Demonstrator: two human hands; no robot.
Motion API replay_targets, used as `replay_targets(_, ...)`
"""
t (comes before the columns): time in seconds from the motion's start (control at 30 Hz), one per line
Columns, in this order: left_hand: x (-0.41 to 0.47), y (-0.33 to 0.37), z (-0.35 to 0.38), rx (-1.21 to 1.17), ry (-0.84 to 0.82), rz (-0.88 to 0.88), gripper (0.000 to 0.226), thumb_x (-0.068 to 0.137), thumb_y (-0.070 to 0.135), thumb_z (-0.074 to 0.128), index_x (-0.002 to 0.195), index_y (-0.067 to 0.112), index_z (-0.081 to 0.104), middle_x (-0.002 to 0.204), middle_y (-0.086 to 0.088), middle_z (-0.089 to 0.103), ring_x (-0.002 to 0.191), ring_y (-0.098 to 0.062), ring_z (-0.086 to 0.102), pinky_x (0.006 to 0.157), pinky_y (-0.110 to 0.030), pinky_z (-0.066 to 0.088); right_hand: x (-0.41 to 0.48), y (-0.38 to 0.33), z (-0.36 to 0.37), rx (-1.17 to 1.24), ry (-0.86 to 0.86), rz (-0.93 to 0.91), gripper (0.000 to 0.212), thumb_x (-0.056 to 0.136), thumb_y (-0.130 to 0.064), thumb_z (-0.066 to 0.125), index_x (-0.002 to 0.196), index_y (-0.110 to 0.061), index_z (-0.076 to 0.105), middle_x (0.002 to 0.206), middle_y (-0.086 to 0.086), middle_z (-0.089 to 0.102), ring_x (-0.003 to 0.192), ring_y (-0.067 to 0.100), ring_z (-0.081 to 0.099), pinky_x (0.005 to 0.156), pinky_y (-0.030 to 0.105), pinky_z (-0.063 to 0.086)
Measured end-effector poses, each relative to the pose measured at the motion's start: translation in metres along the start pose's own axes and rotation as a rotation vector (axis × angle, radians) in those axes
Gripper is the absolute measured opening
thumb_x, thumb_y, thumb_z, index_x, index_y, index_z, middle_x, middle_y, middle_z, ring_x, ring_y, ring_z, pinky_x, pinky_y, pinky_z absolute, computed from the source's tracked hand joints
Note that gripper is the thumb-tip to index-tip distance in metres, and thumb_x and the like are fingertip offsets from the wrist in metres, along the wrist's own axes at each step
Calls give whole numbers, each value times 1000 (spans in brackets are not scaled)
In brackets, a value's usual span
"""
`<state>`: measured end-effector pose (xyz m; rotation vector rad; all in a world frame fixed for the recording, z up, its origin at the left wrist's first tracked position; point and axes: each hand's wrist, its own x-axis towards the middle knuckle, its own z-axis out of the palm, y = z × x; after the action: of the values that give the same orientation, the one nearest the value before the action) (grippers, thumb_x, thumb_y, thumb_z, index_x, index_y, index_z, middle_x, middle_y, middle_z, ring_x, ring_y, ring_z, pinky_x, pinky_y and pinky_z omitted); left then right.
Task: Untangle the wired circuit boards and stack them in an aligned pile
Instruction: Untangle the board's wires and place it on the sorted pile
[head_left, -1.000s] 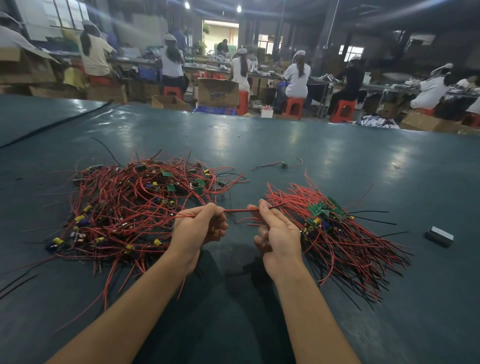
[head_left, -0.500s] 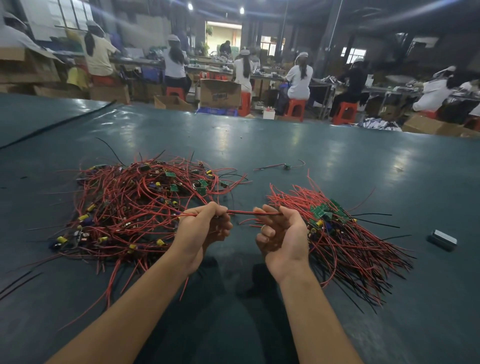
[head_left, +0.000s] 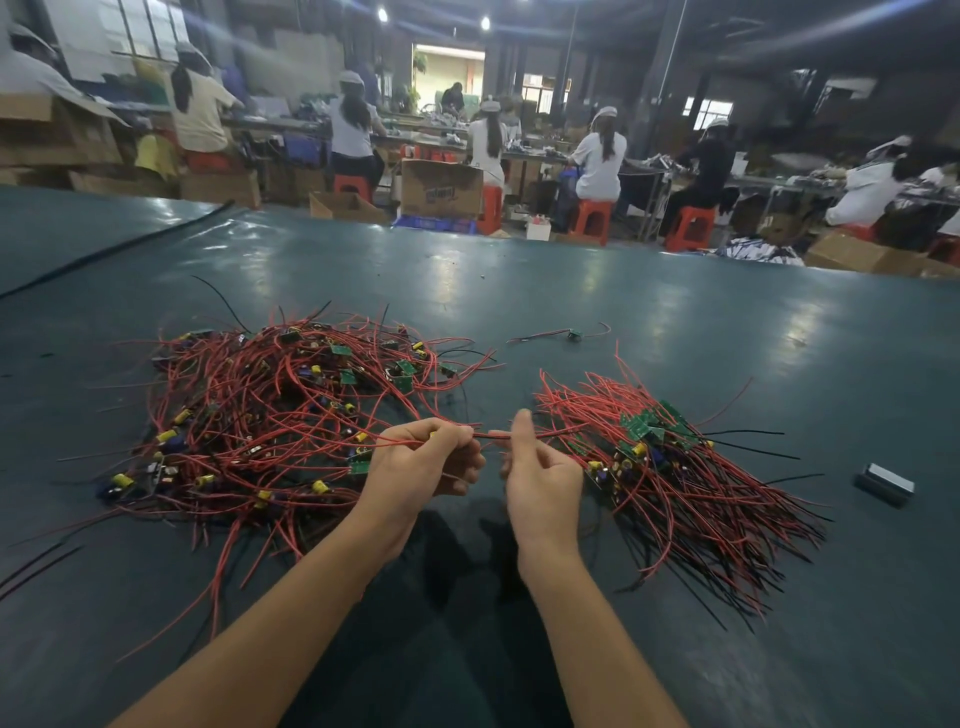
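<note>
A tangled heap of wired circuit boards (head_left: 270, 415) is sprawling across the left of the dark green table (head_left: 675, 291), its red leads looping every way among small green boards and yellow-capped components. To its right and apart from it, a sorted pile (head_left: 691, 483) is lying with its green boards gathered together near the top, while red and black leads are fanning out toward the lower right. A single red wire (head_left: 488, 435) is stretching level between the two, gripped by the left hand (head_left: 423, 462) and pinched by the right hand (head_left: 540, 467). One stray board (head_left: 573, 334) with red leads is lying farther back, alone.
</note>
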<state>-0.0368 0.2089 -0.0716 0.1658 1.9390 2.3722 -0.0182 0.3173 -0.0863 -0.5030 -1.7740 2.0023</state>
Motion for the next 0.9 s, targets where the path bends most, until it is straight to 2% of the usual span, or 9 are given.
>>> replay_targets(0.03, -1, 0, 1, 14, -3, 0, 35, 91, 5, 59, 60, 12, 72, 63, -10, 69, 53, -17, 63, 49, -23, 52, -4, 1, 4, -4, -33, -30, 54, 97, -37, 58, 71, 9, 69, 48, 1, 50, 41, 7, 40, 44, 18, 32)
replay_targets(0.1, -1, -1, 2, 36, -4, -11, 32, 90, 5, 60, 62, 12, 73, 65, -9, 69, 56, -17, 65, 53, -26, 56, -11, 1, 10, 39, -87, -30, 42, 95, -30, 63, 61, -9, 74, 52, -3, 64, 45, 3, 55, 46, 13, 41)
replay_targets(0.17, -1, -1, 3, 41, 5, -27, 32, 90, 4, 60, 61, 13, 73, 62, -7, 68, 54, -16, 64, 51, -26, 55, -14, 0, 13, 106, -106, 38, 42, 95, -28, 64, 56, -19, 75, 56, -3, 69, 48, 2, 59, 46, 15, 45)
replay_targets(0.27, -1, -1, 4, 59, 22, -45, 35, 89, 3, 61, 59, 15, 74, 60, -7, 68, 49, -14, 62, 47, -21, 50, -10, -5, 11, 131, -95, 160, 42, 96, -36, 61, 59, -25, 78, 55, -5, 67, 50, 8, 59, 49, 22, 49)
replay_targets(0.33, -1, 0, 5, 48, 22, -48, 39, 89, 3, 59, 54, 14, 72, 57, -8, 66, 46, -15, 59, 46, -20, 48, -3, -8, 5, 147, -53, 211, 41, 96, -37, 60, 62, -25, 79, 45, -10, 45, 40, 8, 40, 45, 23, 34)
replay_targets(0.4, -1, 0, 6, 53, 15, -51, 41, 89, 3, 58, 51, 13, 70, 55, -8, 64, 44, -15, 57, 45, -20, 47, 5, -10, -3, 176, -19, 227, 40, 96, -32, 61, 62, -23, 79, 45, -11, 29, 39, 6, 23, 45, 22, 21)
replay_targets(0.53, 0, 3, 6, 45, 12, -56, 44, 89, 2, 57, 48, 14, 68, 52, -7, 63, 41, -14, 54, 44, -19, 46, 18, -14, -15, 314, 15, 286, 35, 97, -28, 60, 72, -12, 77, 46, -10, 30, 35, 5, 20, 39, 19, 17)
replay_targets(0.7, 2, 4, 2, 27, 22, -89, 44, 88, 5, 58, 46, 15, 67, 51, -6, 62, 42, -13, 54, 43, -19, 45, 28, -19, -28, 514, 11, 337, 31, 101, -25, 51, 84, -7, 69, 48, -8, 37, 29, 4, 20, 30, 16, 17)
replay_targets(0.9, 7, 2, -7, -48, 73, -171, 33, 87, 19, 68, 54, 15, 71, 55, -1, 63, 42, -9, 53, 43, -18, 46, 24, -17, -28, 534, -71, 421, 32, 100, -24, 47, 83, -7, 67, 45, -8, 37, 30, 4, 22, 30, 15, 18)
